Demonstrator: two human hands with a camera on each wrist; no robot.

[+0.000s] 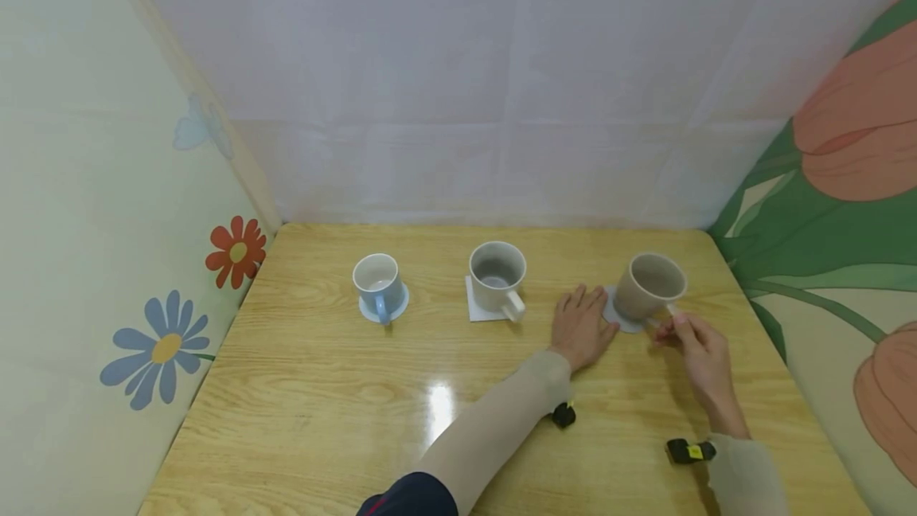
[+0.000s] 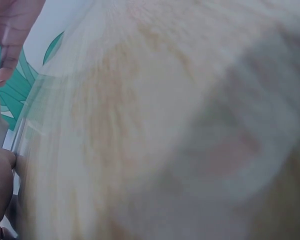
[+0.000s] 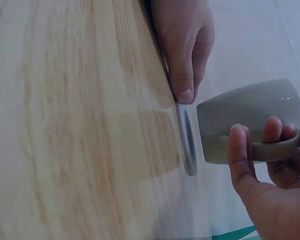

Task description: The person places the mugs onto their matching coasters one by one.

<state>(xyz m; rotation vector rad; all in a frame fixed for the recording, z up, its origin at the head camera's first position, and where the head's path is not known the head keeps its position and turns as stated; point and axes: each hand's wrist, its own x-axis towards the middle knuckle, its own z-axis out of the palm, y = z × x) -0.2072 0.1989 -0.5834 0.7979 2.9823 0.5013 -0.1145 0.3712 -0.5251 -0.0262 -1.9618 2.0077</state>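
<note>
My right hand (image 1: pixel 702 353) holds a grey-beige mug (image 1: pixel 648 289) by its handle, with the fingers curled round it. In the right wrist view the mug (image 3: pixel 250 120) hovers just above a round grey coaster (image 3: pixel 188 142), with a thin gap between them. My left hand (image 1: pixel 582 329) lies on the table left of that coaster, fingers stretched out, its thumb touching the coaster's edge. The left wrist view is mostly blurred tabletop, with part of the right hand (image 2: pixel 12 30) at the upper left.
A light blue mug (image 1: pixel 378 285) stands on a round coaster (image 1: pixel 403 302) at the left. In the middle a white mug (image 1: pixel 494 281) stands on a square white coaster (image 1: pixel 478 314). The wooden table (image 1: pixel 301 388) is bordered by a white backdrop (image 1: pixel 458 142) and floral side panels.
</note>
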